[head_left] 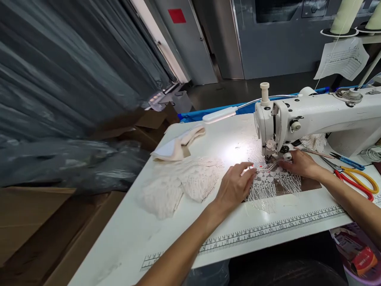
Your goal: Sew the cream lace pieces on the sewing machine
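Note:
A strip of white fringed lace (266,188) lies under the needle of the white sewing machine (269,123). My left hand (235,184) has its fingers closed on the lace's left edge, just left of the presser foot. From the right, my right hand (300,163) grips the lace close beside the needle, its thumb and fingers drawn together. Small red marks show along the lace's upper band. A loose heap of cream lace (181,182) rests on the table left of my left hand, with a folded cream cloth (180,145) behind it.
Red- and yellow-handled scissors (355,180) and blue-handled snips (347,159) lie right of my right hand. A printed ruler (256,234) runs along the table's front edge. A lamp (220,114) lights the needle area. Cardboard boxes (62,238) stand left; a purple bin (358,254) is lower right.

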Motion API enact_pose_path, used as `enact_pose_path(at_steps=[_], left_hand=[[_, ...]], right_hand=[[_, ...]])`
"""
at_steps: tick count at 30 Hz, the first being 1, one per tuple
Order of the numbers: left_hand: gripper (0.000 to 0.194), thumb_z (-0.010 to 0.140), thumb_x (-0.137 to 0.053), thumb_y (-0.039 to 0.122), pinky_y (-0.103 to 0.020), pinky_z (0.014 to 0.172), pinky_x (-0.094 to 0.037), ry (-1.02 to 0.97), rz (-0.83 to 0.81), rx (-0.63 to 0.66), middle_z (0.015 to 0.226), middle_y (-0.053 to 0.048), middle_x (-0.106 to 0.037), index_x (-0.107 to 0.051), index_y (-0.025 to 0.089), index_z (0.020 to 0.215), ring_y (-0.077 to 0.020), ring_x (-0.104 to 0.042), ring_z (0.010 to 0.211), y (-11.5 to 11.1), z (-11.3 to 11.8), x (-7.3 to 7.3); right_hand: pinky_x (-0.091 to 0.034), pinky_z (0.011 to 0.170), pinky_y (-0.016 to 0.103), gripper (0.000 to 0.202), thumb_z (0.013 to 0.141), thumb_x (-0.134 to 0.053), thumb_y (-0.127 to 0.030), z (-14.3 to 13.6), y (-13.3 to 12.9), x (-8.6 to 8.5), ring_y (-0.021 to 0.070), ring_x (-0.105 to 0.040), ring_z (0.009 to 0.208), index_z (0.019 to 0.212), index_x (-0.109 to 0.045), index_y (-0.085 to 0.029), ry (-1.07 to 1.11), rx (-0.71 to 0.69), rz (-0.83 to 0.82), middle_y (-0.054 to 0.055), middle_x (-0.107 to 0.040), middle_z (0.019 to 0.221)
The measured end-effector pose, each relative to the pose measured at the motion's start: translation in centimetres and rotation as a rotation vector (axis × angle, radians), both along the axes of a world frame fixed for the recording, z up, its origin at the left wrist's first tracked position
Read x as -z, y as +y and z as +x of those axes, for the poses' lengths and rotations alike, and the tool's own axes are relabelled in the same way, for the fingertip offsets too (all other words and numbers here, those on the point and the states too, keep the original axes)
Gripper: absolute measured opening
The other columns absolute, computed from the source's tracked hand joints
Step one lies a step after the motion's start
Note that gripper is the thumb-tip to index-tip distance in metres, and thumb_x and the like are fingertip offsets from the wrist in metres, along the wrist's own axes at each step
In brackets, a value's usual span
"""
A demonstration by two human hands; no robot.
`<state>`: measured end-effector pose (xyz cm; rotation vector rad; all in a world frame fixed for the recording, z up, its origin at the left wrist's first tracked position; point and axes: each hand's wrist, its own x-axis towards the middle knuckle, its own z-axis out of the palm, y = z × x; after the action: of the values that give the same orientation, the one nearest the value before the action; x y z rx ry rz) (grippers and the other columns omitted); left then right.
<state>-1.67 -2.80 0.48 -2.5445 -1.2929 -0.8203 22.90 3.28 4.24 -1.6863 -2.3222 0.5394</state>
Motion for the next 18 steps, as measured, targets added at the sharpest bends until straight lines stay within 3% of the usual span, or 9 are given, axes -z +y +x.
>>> enact_pose_path(at_steps=[3,5,8,11,14,16,18], left_hand=[[0.027,0.102,-0.047,0.032,-0.039,0.078,-0.054,0.049,-0.016,0.199,0.112,-0.011,-0.072,-0.066,0.015,0.112,-0.0214,-0.067,0.093,-0.4,0.5,0.2],[0.031,0.101,-0.050,0.038,-0.044,0.084,-0.054,0.078,-0.069,0.236,0.116,-0.012,-0.071,-0.066,0.015,0.114,-0.0239,-0.067,0.098,-0.6,0.5,0.2],[0.034,0.101,-0.049,0.039,-0.050,0.090,-0.052,0.042,-0.184,0.234,0.122,-0.014,-0.068,-0.065,0.015,0.118,-0.0270,-0.065,0.105,-0.8,0.1,-0.2],[0.053,0.093,-0.055,0.056,-0.049,0.086,-0.054,-0.162,-0.411,0.180,0.123,-0.015,-0.065,-0.059,0.017,0.129,-0.0287,-0.063,0.106,-1.1,-0.4,-1.5],[0.080,0.081,-0.062,0.066,-0.036,0.069,-0.056,-0.449,-0.768,0.102,0.113,-0.013,-0.066,-0.047,0.016,0.142,-0.0221,-0.065,0.086,-1.5,-0.2,-2.8],[0.086,0.078,-0.067,0.062,-0.031,0.062,-0.053,-0.540,-0.916,-0.018,0.095,-0.008,-0.067,-0.042,0.013,0.144,-0.0175,-0.062,0.071,-1.7,0.3,-3.2],[0.079,0.078,-0.067,0.054,-0.029,0.058,-0.049,-0.539,-0.923,-0.160,0.076,0.000,-0.062,-0.046,0.012,0.142,-0.0155,-0.057,0.061,-1.8,0.9,-3.2]], right_hand=[[-0.037,0.057,0.028,0.028,0.080,-0.065,-0.045,0.8,-0.4,-0.3,0.0194,-0.059,0.068,0.093,-0.069,-0.021,-0.006,-0.013,-0.032,0.003,-0.065,0.073],[-0.035,0.054,0.027,0.023,0.078,-0.067,-0.040,1.3,-0.9,-0.6,0.0161,-0.054,0.061,0.090,-0.068,-0.021,0.053,-0.007,-0.085,0.000,-0.061,0.067],[-0.034,0.052,0.026,0.016,0.080,-0.065,-0.036,1.2,-1.9,-0.7,0.0121,-0.048,0.056,0.085,-0.066,-0.020,0.308,-0.023,-0.244,-0.002,-0.057,0.065],[-0.036,0.049,0.025,0.029,0.076,-0.073,-0.043,-0.5,-2.9,-0.4,0.0104,-0.048,0.053,0.088,-0.064,-0.018,0.589,0.018,-0.515,-0.002,-0.058,0.065],[-0.044,0.053,0.025,0.039,0.074,-0.078,-0.044,-2.6,-3.5,-0.4,0.0116,-0.057,0.059,0.098,-0.064,-0.017,0.750,-0.037,-0.717,0.001,-0.066,0.074],[-0.050,0.060,0.026,0.035,0.083,-0.070,-0.043,-3.3,-3.4,-0.5,0.0128,-0.062,0.066,0.106,-0.065,-0.017,0.747,-0.130,-0.705,0.005,-0.070,0.087],[-0.052,0.067,0.030,0.028,0.092,-0.059,-0.037,-3.3,-3.2,-0.5,0.0147,-0.065,0.072,0.109,-0.065,-0.017,0.603,-0.162,-0.530,0.007,-0.072,0.092]])
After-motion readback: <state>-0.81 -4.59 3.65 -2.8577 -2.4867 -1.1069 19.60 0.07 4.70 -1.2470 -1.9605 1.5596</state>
